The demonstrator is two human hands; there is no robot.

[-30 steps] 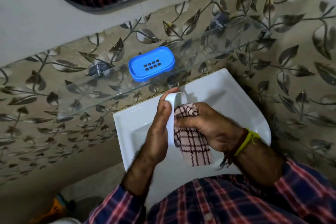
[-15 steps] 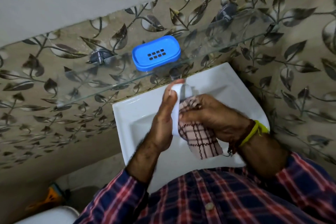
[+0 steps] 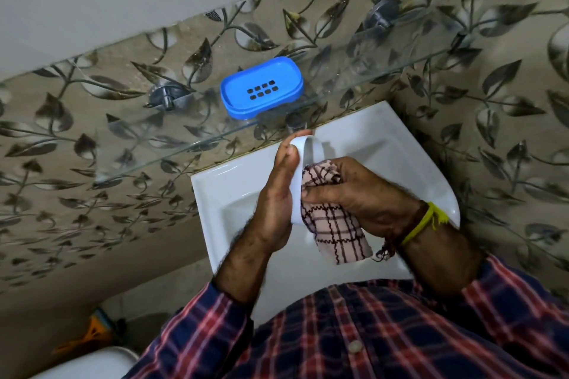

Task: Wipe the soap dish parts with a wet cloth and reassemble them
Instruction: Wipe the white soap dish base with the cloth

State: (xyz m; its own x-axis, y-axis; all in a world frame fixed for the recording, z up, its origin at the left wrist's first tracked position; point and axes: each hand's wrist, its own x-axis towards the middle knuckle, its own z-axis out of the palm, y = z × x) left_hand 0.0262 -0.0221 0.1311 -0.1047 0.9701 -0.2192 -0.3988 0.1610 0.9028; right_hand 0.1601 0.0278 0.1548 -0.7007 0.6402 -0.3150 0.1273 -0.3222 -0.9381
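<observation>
Your left hand [image 3: 277,194] holds the white soap dish part [image 3: 303,163] on edge over the sink [image 3: 221,194], fingers fairly straight along its outer face, with a fingertip hooked over its top end and the palm backing the lower end. Your right hand [image 3: 360,194] grips the checked cloth [image 3: 335,231], fingers curled around the bunched upper part and pressing it into the hollow side of the white part, while the loose end of the cloth hangs down toward your shirt [image 3: 369,332]. Both hands meet above the middle of the sink. The blue soap dish part [image 3: 261,86], with its block of drain slots facing up, sits on the glass shelf [image 3: 147,144] above the sink's back edge, close to the shelf's front edge and well apart from your hands. A yellow thread band [image 3: 421,221] circles your right wrist.
</observation>
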